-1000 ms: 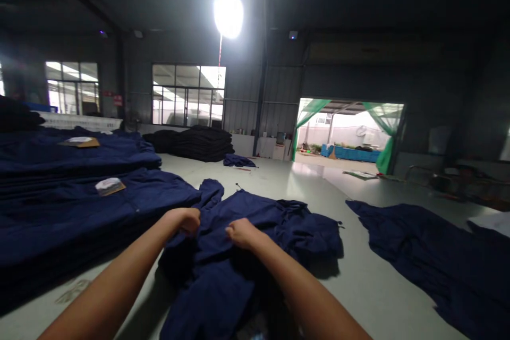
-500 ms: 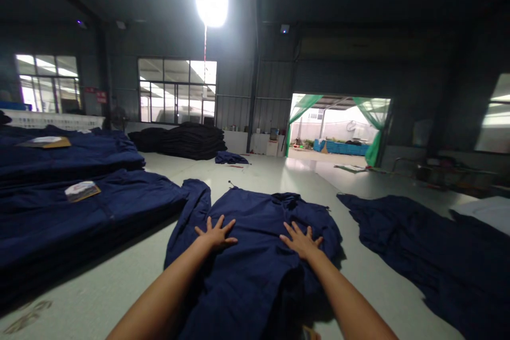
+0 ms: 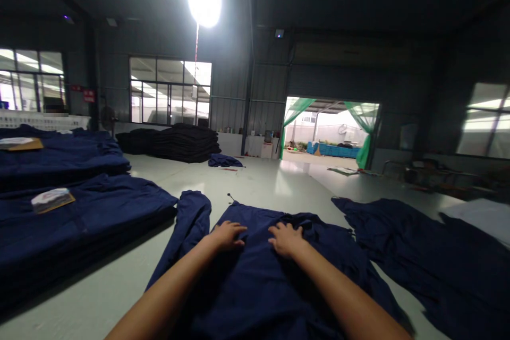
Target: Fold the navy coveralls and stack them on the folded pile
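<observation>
Lower centre of frame: our left hand (image 3: 228, 235) and right hand (image 3: 287, 239) rest loosely spread on the navy garment (image 3: 258, 276); pushing unevenly, we might bunch it into creases.

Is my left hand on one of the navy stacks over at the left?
No, your left hand is over the navy garment spread in front, to the right of the nearer stack.
</observation>
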### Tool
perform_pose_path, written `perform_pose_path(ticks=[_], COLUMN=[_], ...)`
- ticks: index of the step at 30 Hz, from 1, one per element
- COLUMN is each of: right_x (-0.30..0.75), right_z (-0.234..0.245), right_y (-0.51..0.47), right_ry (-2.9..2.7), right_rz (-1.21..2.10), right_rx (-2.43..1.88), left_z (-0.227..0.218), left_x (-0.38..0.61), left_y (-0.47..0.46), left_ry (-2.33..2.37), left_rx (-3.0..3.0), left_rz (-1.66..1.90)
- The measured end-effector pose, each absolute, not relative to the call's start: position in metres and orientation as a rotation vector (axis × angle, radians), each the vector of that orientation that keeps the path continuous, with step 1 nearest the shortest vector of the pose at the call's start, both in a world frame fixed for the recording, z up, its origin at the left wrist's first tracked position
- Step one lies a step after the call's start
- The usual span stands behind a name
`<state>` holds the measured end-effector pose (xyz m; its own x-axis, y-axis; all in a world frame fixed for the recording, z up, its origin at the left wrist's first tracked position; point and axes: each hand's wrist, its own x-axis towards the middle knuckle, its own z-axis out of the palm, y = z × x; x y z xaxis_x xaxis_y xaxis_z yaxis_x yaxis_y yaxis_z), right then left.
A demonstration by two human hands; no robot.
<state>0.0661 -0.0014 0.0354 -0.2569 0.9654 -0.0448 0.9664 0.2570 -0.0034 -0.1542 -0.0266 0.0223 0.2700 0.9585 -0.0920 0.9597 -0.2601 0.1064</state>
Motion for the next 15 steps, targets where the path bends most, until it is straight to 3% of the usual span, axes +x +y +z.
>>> perform_pose_path(ticks=[3,6,12,15], right_x=[0.055,0.071,0.124,0.111], right_z=[0.022,0.008,0.017,0.032], right_y=[0.008,0.032,0.085,0.099], right_ry=[2.573,2.478,1.798,1.793], right_rz=[-0.233,-0.387,-0.119,-0.106], right_rx=[1.711,1.853,2.683,2.607], left_z=[-0.004,-0.021,-0.016,-0.009], left_x=[-0.161,-0.171,-0.182,-0.173], left_y=[-0.02,-0.012,0.007,0.017], left_ry=[1.883,1.944,2.088,2.133], left_rx=[2.216,2.154,2.024,1.999], left_rz=[0.068,0.107,0.087,0.033])
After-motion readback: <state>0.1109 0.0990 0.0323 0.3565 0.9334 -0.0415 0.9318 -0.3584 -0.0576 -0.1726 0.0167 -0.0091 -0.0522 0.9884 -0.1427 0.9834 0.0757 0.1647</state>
